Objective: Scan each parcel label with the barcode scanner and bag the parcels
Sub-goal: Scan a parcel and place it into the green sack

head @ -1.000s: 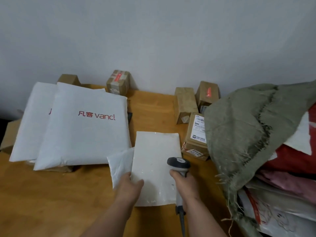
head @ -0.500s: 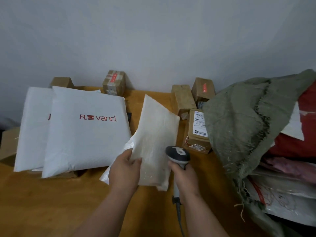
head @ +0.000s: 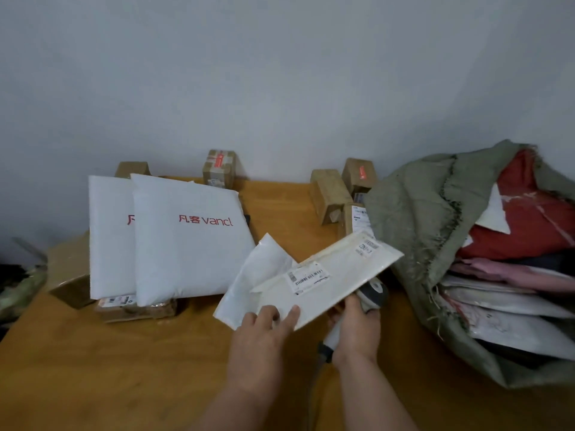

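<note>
Two white mailers (head: 189,241) read "凡客 vancl"; held parcel (head: 329,281) shows barcode label (head: 308,277)

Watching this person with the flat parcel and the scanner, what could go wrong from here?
Two risks, I'd guess. The left hand pinches the cream parcel only at one corner, so it could slip or sag. And the barcode scanner in the right hand sits under that parcel, while the barcode label faces up, so a scan may miss unless one of them is turned.

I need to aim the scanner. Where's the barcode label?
Centre-right in the head view, the barcode label faces up on the cream parcel held by the left hand.
</note>
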Available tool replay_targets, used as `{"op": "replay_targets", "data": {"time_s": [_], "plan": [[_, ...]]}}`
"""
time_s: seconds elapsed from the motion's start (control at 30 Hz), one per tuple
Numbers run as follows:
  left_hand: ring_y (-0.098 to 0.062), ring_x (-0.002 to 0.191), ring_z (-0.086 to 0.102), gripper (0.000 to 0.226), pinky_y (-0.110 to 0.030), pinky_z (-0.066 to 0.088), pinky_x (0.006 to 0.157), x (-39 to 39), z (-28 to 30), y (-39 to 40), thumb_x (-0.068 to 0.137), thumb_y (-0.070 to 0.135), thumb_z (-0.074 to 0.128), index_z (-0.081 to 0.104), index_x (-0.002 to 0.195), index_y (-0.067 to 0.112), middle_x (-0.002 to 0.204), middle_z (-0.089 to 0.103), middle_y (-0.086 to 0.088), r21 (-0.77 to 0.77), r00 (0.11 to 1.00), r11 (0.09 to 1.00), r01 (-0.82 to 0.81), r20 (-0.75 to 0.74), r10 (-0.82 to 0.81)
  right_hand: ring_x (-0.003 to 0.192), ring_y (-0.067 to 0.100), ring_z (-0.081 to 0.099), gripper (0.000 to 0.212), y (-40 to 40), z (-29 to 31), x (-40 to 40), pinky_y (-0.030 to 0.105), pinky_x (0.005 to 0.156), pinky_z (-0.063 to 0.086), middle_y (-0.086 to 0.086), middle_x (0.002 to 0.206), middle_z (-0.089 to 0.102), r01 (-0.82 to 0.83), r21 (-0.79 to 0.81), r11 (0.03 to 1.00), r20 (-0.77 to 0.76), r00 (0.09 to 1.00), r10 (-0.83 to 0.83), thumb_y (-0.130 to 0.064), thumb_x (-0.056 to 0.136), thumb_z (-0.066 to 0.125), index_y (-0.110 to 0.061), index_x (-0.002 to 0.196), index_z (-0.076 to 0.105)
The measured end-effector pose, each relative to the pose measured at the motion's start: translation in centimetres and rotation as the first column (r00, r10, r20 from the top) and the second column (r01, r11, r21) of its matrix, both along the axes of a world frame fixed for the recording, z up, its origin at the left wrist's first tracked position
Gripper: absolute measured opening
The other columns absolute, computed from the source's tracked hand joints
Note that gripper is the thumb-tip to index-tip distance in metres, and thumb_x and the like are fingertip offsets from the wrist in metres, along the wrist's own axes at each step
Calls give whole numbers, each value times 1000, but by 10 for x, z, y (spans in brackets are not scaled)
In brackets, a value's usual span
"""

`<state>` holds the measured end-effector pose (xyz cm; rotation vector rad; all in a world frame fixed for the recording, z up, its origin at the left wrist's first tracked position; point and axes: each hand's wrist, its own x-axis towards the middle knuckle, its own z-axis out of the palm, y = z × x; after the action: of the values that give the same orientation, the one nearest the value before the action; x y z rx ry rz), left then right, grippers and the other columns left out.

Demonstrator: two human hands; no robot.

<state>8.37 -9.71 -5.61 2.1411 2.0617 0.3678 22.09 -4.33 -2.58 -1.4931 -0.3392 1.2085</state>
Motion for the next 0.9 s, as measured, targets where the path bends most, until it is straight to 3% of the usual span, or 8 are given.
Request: {"op": "replay_targets", "data": {"time_s": [0.2, 0.3, 0.33, 0.4, 0.5, 0.6, 0.73, 0.9], "plan": [[-14, 114, 45, 74, -20, 40, 89, 12, -25, -7, 91, 25, 54, 20, 153, 49, 134, 29, 9, -196, 977, 974, 118, 200, -78, 87, 26, 65, 38, -13, -17, 16, 35, 69, 49, 4, 103, 67, 114, -52, 992, -65, 991, -117, -32, 88, 71, -30, 121, 53], [-14, 115, 50, 48, -24, 41, 97, 21, -31, -3, 91, 33, 55, 52, 138, 44, 127, 42, 9, -304, 940, 952, 30, 332, 76, 79, 21, 68, 29, -13, -20, 26, 28, 54, 51, 1, 95, 69, 83, -77, 994, -112, 990, -91, -35, 88, 73, -32, 111, 56], [-15, 117, 50, 31, -28, 42, 101, 22, -32, -1, 91, 36, 60, 65, 121, 42, 122, 47, 9, -344, 857, 936, -79, 456, 240, 79, 21, 68, 28, -14, -21, 29, 28, 54, 51, 1, 95, 70, 58, -86, 995, -118, 991, -68, -35, 88, 73, -32, 110, 57], [-23, 117, 51, 7, -37, 43, 102, 21, -37, 3, 89, 41, 67, 69, 94, 36, 118, 52, 3, -508, 554, 819, -268, 614, 562, 85, 23, 65, 33, -13, -22, 35, 31, 61, 49, 3, 99, 67, 1, -105, 994, -101, 995, -12, -36, 89, 73, -30, 116, 56], [-25, 101, 58, 47, -42, 52, 85, 22, -40, 10, 83, 49, 74, 54, 112, 18, 112, 58, -5, -759, 128, 585, -284, 575, 808, 91, 22, 61, 34, -11, -28, 44, 37, 79, 48, 3, 103, 65, -82, -131, 988, -56, 996, 76, -38, 90, 70, -25, 118, 57], [-26, 93, 62, 49, -36, 51, 66, 26, -38, 19, 85, 32, 77, 51, 122, 13, 106, 64, -10, -869, -194, 481, -115, 495, 847, 95, 25, 63, 19, -11, -35, 50, 42, 92, 51, 4, 103, 67, -137, -168, 976, -58, 990, 129, -37, 90, 70, -26, 102, 61], [-24, 89, 65, 45, -34, 50, 60, 27, -38, 30, 86, 9, 71, 58, 128, 13, 101, 71, -9, -833, -412, 552, 25, 495, 766, 77, 22, 66, 15, -8, -42, 59, 37, 76, 56, 6, 84, 67, -143, -181, 973, -99, 987, 127, -31, 88, 75, -22, 92, 63], [-31, 97, 72, 34, -42, 61, 65, 22, -11, 45, 92, -1, 58, 62, 121, 19, 111, 74, -10, -644, -572, 762, -68, 651, 499, 81, 23, 73, 24, -8, -43, 67, 37, 73, 54, 7, 87, 76, -272, -233, 934, -71, 962, 263, -30, 84, 78, -16, 101, 68]]}}
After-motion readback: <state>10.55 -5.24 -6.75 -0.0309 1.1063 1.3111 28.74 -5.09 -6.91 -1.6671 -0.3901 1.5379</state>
